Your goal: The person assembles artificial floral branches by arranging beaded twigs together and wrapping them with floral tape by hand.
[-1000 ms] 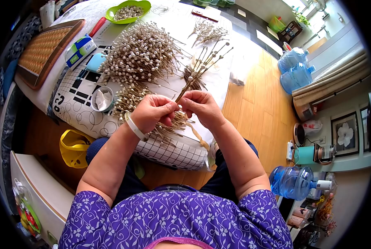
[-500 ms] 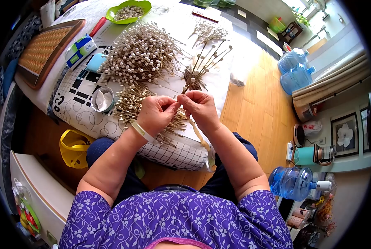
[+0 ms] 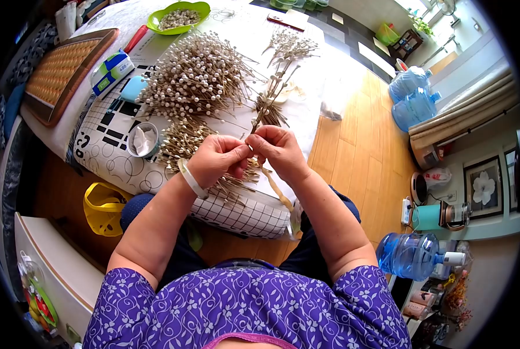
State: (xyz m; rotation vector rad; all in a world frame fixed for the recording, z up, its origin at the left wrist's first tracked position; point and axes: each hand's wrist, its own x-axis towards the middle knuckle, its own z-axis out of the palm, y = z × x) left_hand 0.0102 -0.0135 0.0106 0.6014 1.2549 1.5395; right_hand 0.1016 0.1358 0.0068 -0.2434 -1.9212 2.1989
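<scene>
My left hand (image 3: 220, 156) and my right hand (image 3: 276, 150) meet at the base of a thin dark branch with small buds (image 3: 276, 87). Both are closed in a pinch at its lower end. A tan ribbon-like strip (image 3: 278, 189) hangs below my right hand. Behind the branch lies a bundle of brown stems (image 3: 274, 113). To the left is a large heap of white-beaded stems (image 3: 199, 75), with a pile of smaller-tipped stems (image 3: 181, 142) nearer me, partly behind my left hand. A small sprig bunch (image 3: 292, 45) rests farther back.
A green bowl of beads (image 3: 179, 18), a phone (image 3: 285, 23), a tissue pack (image 3: 112, 71) and a small white-filled tub (image 3: 143, 139) are on the table (image 3: 248, 215). A yellow bag (image 3: 104, 208) stands on the floor at left; water bottles (image 3: 408, 256) are at right.
The branch has turned in my fingers and stands more upright, its tips drawn closer together. Both hands have shifted only slightly.
</scene>
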